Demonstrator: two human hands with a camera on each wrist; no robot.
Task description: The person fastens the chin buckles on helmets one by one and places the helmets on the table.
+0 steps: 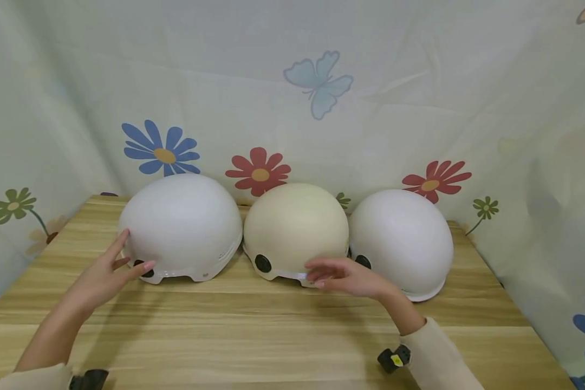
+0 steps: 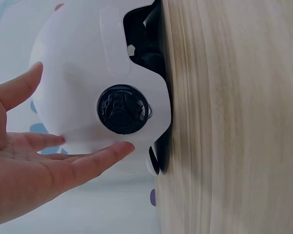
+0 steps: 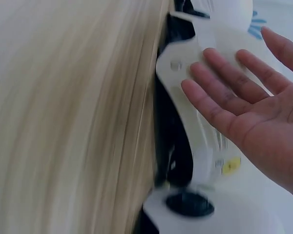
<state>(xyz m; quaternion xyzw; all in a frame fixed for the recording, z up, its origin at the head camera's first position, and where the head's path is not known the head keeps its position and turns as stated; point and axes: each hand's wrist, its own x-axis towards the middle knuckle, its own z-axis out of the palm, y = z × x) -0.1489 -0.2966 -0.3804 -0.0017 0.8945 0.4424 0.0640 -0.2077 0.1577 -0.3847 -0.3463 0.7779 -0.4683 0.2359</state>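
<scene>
Three helmets stand in a row on a wooden table: a white helmet (image 1: 182,222) at left, a cream helmet (image 1: 294,227) in the middle and another white helmet (image 1: 404,238) at right. My left hand (image 1: 97,279) is at the left helmet's outer side, fingers spread, near its round black vent (image 2: 122,109). In the left wrist view its fingertips lie right at the shell. Before the front of the cream helmet, my right hand (image 1: 348,277) reaches in with fingers extended, overlapping its lower rim. The right wrist view shows that palm (image 3: 263,117) holding nothing.
The wood-grain table (image 1: 253,336) extends in front of the helmets. Behind and beside it hangs a pale cloth (image 1: 234,92) printed with flowers and butterflies. A small black device (image 1: 394,358) sits at the right wrist, another black device (image 1: 89,379) at the left.
</scene>
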